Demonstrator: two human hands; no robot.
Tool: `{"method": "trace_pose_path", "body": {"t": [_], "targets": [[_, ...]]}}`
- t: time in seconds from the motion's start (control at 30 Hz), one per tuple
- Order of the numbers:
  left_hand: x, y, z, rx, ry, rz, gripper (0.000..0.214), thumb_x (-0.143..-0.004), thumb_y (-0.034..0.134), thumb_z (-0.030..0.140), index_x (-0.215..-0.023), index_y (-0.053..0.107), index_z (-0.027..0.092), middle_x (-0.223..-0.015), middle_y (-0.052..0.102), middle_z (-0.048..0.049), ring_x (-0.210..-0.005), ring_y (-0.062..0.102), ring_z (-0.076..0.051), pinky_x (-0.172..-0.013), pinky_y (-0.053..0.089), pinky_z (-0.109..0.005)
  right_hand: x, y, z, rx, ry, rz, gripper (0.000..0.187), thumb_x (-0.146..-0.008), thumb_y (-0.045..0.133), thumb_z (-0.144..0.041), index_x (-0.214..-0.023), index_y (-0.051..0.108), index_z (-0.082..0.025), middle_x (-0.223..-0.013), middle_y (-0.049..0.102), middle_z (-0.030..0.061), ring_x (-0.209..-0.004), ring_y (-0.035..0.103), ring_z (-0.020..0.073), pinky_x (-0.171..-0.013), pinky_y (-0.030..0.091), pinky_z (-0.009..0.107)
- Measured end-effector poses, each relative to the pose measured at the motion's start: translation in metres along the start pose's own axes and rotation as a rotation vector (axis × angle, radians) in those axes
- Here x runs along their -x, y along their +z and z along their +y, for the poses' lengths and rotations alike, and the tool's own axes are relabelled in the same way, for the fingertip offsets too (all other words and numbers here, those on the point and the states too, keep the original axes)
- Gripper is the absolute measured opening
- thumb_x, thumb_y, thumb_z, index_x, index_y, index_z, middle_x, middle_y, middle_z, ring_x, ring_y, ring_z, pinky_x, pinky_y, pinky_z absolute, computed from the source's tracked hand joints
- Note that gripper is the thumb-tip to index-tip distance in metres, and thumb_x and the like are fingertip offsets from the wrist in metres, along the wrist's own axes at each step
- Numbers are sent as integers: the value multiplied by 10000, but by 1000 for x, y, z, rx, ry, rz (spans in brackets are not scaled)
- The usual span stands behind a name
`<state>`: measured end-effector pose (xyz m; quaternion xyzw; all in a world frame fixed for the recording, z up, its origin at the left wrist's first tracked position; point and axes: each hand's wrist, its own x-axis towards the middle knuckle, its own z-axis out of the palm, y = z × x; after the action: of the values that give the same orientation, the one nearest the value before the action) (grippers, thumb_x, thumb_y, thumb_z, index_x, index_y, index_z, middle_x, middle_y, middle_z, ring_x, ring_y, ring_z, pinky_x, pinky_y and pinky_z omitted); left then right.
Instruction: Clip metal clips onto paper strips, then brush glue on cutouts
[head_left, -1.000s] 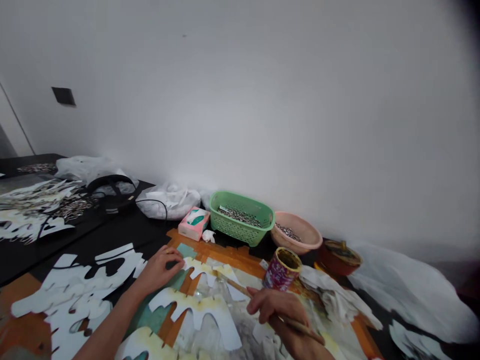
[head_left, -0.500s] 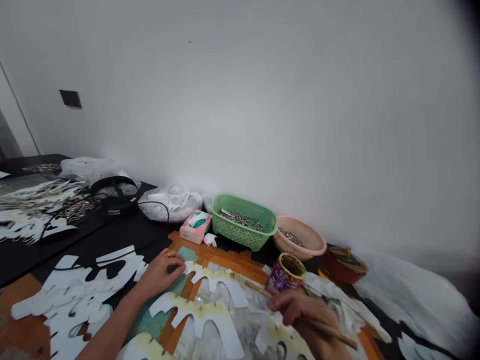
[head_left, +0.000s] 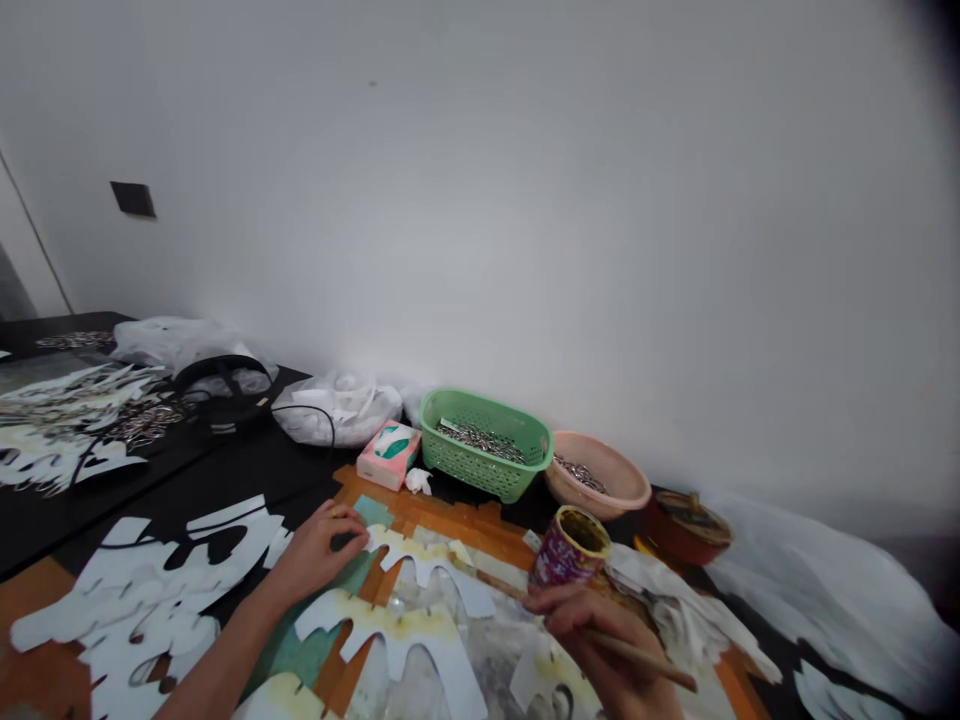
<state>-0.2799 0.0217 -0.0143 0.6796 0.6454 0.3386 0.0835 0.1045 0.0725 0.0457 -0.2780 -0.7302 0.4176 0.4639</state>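
My right hand [head_left: 600,640] is closed around the wooden handle of a brush [head_left: 499,585]. Its yellowish tip rests on the upper edge of a white scalloped cutout [head_left: 431,560], where a yellow smear runs along. At that cutout's left end, my left hand [head_left: 322,545] has its fingers bent and its thumb and fingertips on the piece. Just below lies a second white cutout [head_left: 405,630] with a yellowed upper edge. Beside the right hand stands an open purple can [head_left: 559,555] with a yellow-stained rim.
A green basket [head_left: 469,465] and a pink bowl [head_left: 615,475] hold small metal pieces near the wall. A tissue box [head_left: 388,455] sits left of the basket. White cutouts [head_left: 142,590] are piled at left. A white cloth [head_left: 697,620] and a lidded brown pot [head_left: 686,530] are at right.
My right hand has moved the brush slightly left, its tip sliding along the upper edge of the white cutout. The left hand stays at the cutout's end.
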Motion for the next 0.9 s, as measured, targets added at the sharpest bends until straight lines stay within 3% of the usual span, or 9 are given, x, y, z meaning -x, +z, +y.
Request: {"method": "trace_pose_path", "body": {"t": [0.17, 0.27, 0.5, 0.73, 0.9], "targets": [[0, -1, 0, -1, -2, 13, 269, -940, 577, 416, -838, 776, 267, -963, 749, -33, -953, 647, -228, -913, 484, -377, -8, 8, 3, 16, -107, -65, 243, -929, 683, -422, -776, 773, -257, -917, 807, 81, -877, 783, 259, -886, 640, 370], [0, -1, 1, 3, 0, 15, 274, -941, 573, 418, -838, 775, 264, -963, 747, -40, -960, 642, -232, -896, 492, -375, -13, 10, 0, 34, -206, -51, 240, -932, 681, -419, -777, 772, -260, -894, 812, 78, -849, 794, 253, -854, 649, 344], [0, -1, 1, 9, 3, 12, 275, -946, 572, 412, -832, 770, 259, -967, 750, -44, -940, 646, -228, -907, 483, -387, -16, 12, -6, 107, -284, -42, 244, -938, 678, -375, -741, 756, -255, -834, 813, 66, -801, 802, 242, -816, 653, 303], [0, -1, 1, 11, -1, 1, 268, -951, 573, 404, -839, 770, 262, -962, 752, -37, -950, 651, -226, -933, 464, -387, -12, 12, -2, 123, -217, 66, 260, -931, 676, -417, -747, 759, -253, -857, 812, 81, -804, 796, 258, -788, 659, 314], [0, -1, 1, 20, 4, 5, 269, -957, 567, 401, -837, 764, 262, -967, 755, -33, -949, 645, -223, -934, 465, -381, -10, 18, -4, 74, -217, 0, 268, -937, 669, -418, -750, 758, -248, -851, 806, 88, -822, 794, 257, -798, 656, 320]]}}
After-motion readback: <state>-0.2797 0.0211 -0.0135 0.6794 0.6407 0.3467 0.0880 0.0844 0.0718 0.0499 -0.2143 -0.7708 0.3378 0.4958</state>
